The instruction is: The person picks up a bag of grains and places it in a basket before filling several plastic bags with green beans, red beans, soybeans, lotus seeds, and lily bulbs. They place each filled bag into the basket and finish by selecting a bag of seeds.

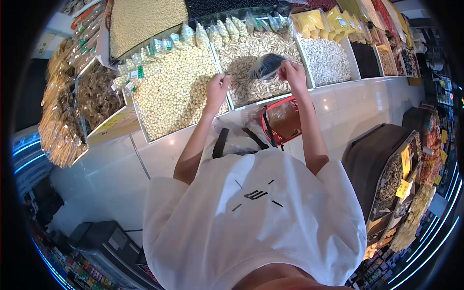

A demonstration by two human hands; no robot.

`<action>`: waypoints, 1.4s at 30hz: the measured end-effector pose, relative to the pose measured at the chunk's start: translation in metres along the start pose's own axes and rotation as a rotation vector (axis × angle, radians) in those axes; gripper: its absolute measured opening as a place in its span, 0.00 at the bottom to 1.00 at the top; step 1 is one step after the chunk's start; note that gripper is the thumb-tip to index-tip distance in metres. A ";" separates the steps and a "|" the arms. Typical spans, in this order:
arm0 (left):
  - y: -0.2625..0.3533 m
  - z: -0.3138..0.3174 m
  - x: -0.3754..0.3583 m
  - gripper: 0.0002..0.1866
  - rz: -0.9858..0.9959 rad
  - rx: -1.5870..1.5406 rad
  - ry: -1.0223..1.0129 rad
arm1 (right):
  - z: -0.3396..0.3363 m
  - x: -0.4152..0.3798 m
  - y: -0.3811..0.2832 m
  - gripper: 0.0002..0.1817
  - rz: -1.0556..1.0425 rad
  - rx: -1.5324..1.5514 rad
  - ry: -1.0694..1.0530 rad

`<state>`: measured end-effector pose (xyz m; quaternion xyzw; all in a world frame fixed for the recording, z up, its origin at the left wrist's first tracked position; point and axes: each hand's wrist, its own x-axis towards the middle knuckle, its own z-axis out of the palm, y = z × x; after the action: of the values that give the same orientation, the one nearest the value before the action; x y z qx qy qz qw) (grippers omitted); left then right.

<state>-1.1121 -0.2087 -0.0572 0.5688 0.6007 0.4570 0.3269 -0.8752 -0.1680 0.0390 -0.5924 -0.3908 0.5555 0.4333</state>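
Observation:
My right hand [293,77] is closed on the edge of a clear plastic bag [267,65] with dark, fine-looking contents. The bag hangs tilted over a bin of pale, flat seed-like pieces [261,92]. To the left, my left hand [217,91] is held with its fingers curled in, apart from the bag, near the border with a bin of round cream-coloured pieces [174,92]. Whether anything small sits between those fingers is hidden. Beneath my right forearm is a red shopping basket [265,126] with clear plastic and something brown inside.
Small filled bags [232,29] line the back of the bins. Further right are a bin of white pieces [325,60] and a dark bin [366,59]. Packaged brown goods [63,106] stand left. A dark display stand [374,154] is at my right, above the pale tiled floor [96,179].

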 end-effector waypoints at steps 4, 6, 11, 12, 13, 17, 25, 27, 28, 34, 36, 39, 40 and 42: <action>0.036 -0.010 0.035 0.08 0.063 -0.066 -0.026 | 0.040 0.034 0.012 0.12 0.004 -0.067 -0.053; 0.050 0.002 0.047 0.08 0.117 -0.055 -0.142 | 0.051 0.047 0.022 0.11 0.006 -0.072 -0.080; 0.056 0.034 0.071 0.11 0.252 0.280 -0.261 | 0.049 0.078 0.056 0.11 -0.049 -0.110 -0.214; 0.057 0.037 0.074 0.10 0.242 0.349 -0.304 | 0.043 0.084 0.063 0.11 -0.071 -0.211 -0.235; 0.058 0.041 0.077 0.09 0.232 0.420 -0.349 | 0.039 0.082 0.061 0.11 -0.071 -0.198 -0.233; 0.045 0.045 0.087 0.07 0.119 0.196 -0.386 | 0.021 0.061 0.052 0.11 0.017 -0.084 -0.346; 0.045 0.042 0.099 0.05 -0.173 0.003 -0.614 | 0.028 0.067 0.079 0.06 -0.064 0.124 -0.304; 0.036 0.044 0.102 0.04 -0.168 -0.008 -0.623 | 0.032 0.067 0.081 0.06 -0.060 0.150 -0.277; 0.036 0.044 0.103 0.04 -0.158 -0.028 -0.631 | 0.033 0.066 0.079 0.06 -0.050 0.175 -0.270; 0.056 0.037 0.104 0.04 -0.386 -0.127 -0.653 | 0.038 0.067 0.071 0.07 -0.047 0.099 -0.278; 0.053 0.036 0.107 0.04 -0.426 -0.164 -0.665 | 0.040 0.071 0.075 0.07 -0.069 0.105 -0.279; 0.045 0.032 0.110 0.04 -0.477 -0.233 -0.703 | 0.040 0.069 0.075 0.06 -0.069 0.222 -0.301; 0.044 0.031 0.111 0.04 -0.514 -0.274 -0.712 | 0.039 0.070 0.076 0.05 -0.051 0.228 -0.316; 0.039 0.029 0.111 0.04 -0.554 -0.320 -0.718 | 0.038 0.071 0.078 0.05 -0.049 0.240 -0.331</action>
<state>-1.0863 -0.0968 -0.0175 0.4517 0.5012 0.2140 0.7064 -0.9094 -0.1230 -0.0583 -0.4277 -0.4018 0.6771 0.4440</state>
